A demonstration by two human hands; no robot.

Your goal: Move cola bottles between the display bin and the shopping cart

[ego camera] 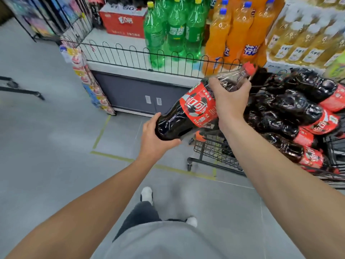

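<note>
I carry one big cola bottle (192,109), dark with a red label and red cap, tilted with its cap up to the right. My left hand (155,137) cups its base from below, thumb and fingers curled round it. My right hand (230,98) grips its shoulder just under the neck. The bottle hangs in the air left of the black wire shopping cart (214,152). Several more cola bottles (298,113) lie piled on their sides at the right, in or above the cart.
A white display bin with a low black wire fence (141,57) stands behind, bearing green bottles (175,30), orange bottles (237,34) and a red carton (123,23). Pale yellow bottles (302,40) are stacked far right. A snack rack (89,79) hangs off the bin's left corner. Grey floor lies to the left.
</note>
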